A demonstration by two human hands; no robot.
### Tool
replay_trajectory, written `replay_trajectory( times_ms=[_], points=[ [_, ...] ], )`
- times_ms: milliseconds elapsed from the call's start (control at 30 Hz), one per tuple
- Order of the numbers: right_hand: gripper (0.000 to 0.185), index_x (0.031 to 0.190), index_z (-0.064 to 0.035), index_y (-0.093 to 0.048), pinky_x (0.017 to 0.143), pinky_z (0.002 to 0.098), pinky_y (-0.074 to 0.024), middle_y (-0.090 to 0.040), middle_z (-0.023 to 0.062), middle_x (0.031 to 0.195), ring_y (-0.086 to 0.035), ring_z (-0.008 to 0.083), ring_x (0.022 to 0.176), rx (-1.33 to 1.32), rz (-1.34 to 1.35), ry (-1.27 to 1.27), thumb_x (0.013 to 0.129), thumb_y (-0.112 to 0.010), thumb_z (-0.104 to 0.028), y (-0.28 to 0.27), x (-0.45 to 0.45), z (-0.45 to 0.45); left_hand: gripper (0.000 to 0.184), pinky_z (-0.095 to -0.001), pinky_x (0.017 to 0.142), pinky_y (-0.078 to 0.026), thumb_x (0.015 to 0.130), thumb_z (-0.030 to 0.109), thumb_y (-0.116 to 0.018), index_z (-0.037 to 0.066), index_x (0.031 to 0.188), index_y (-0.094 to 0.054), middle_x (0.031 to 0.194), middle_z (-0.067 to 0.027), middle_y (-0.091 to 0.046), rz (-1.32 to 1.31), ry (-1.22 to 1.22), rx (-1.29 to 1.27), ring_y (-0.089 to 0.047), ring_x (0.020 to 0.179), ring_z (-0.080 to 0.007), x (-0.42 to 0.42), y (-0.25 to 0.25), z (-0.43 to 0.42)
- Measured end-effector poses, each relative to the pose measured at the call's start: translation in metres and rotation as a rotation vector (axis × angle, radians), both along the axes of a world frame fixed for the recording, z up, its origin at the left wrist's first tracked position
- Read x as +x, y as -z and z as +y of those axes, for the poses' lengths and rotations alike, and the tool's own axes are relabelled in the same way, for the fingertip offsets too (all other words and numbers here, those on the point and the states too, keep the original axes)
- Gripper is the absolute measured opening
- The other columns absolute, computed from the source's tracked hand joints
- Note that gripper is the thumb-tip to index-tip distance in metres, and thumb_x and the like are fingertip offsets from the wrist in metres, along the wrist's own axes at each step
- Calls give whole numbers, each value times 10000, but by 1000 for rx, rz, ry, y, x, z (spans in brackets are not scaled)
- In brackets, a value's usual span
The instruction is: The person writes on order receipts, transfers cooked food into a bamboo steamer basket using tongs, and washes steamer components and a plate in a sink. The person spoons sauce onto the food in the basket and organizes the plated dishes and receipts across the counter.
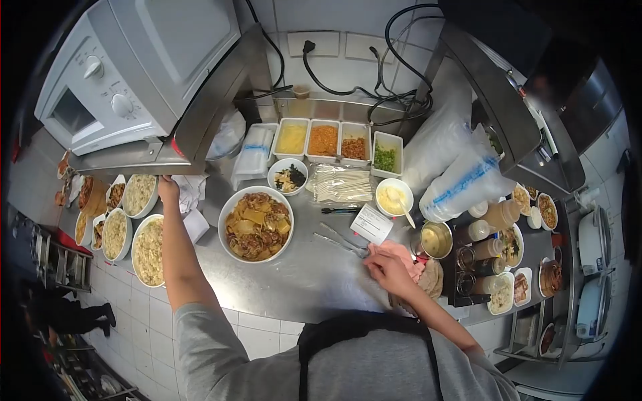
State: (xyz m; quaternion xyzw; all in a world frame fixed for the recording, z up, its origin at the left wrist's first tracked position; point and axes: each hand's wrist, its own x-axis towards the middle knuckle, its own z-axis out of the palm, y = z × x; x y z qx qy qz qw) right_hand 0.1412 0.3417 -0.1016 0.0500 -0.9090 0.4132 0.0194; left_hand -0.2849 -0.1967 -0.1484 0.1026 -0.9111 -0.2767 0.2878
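My left arm reaches forward to the edge of the steel shelf under the microwave. Only part of my left hand (pixel 168 190) shows there, beside a bowl of rice (pixel 140 196) and some crumpled white paper (pixel 192 194); its fingers are hidden. My right hand (pixel 391 273) is over a pink cloth (pixel 400 257), fingers loosely bent and apart. Its fingertips are close to the joined end of metal tongs (pixel 339 239) lying on the counter; contact is unclear. A large white bowl of stewed meat and potato-like chunks (pixel 256 224) stands between my arms.
Topping trays (pixel 325 141) line the back. Wrapped wooden sticks (pixel 341 184), a printed slip (pixel 372 224) and a bowl with a spoon (pixel 394 197) lie before them. Several sauce bottles (pixel 488 249) and a metal cup (pixel 437 240) stand right. The microwave shelf (pixel 221 87) overhangs the left.
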Motion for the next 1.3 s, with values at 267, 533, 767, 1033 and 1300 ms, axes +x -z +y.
replay_trajectory(
  times_ms=[267,533,767,1033,1300],
  points=[
    [229,961,-66,-602,658,418,-495,-559,141,908,-594,331,793,521,-36,54,749,-519,-87,24,-75,-4,270,-437,728,-444,810,175,-550,-34,980,-543,888,-250,-583,130,-40,-5,-566,831,-398,145,-27,50],
    [107,811,-92,-610,603,404,-495,-539,114,901,-612,294,760,729,13,36,776,-512,-114,14,-80,1,441,-468,885,-391,742,164,-605,63,1152,-478,1139,-222,-495,-321,-349,32,-448,1095,-353,224,-3,112],
    [107,829,-62,-613,579,318,-457,-509,77,781,-576,198,670,134,148,46,728,-633,-35,-38,-64,9,752,-507,988,-328,601,435,-686,152,1266,-478,1418,-104,-281,-682,56,-134,-292,1266,-372,223,11,93],
    [156,1018,-73,-515,760,261,-443,-577,51,905,-563,142,815,-949,132,136,871,-561,-95,-41,-55,57,462,-417,859,-420,793,57,-571,4,1238,-458,1048,-274,-572,552,26,-5,-548,945,-431,167,-25,73],
    [166,1114,-122,-397,571,269,-436,-504,57,749,-522,155,630,-1098,90,59,958,-402,-179,-79,-28,45,259,-403,754,-444,809,61,-556,-63,1034,-591,951,-263,-610,199,53,199,-597,858,-356,80,-92,35]
  ],
)
